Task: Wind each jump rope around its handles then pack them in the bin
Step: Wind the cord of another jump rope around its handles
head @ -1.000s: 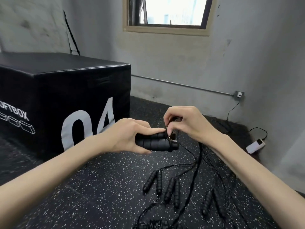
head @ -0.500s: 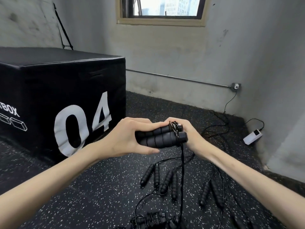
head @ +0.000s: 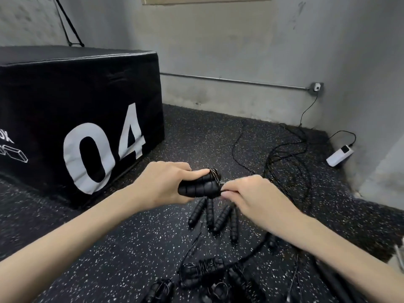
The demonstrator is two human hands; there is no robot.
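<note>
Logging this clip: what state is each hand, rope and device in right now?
left hand: grips paired handles
held handles: side by side, cord wound at one end
right hand: pinches cord
loose handles: on floor, unwound
wound rope: on floor
white device: cabled, on floor

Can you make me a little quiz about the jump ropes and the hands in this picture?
1. True or false: the left hand grips a pair of handles.
2. What does the right hand pinch: A the rope, B the white charger, C the black box?
3. Where do the loose handles lie?

Key: 1 true. 2 A, the rope right at the handles' end. 3 On the speckled floor, below the hands.
</note>
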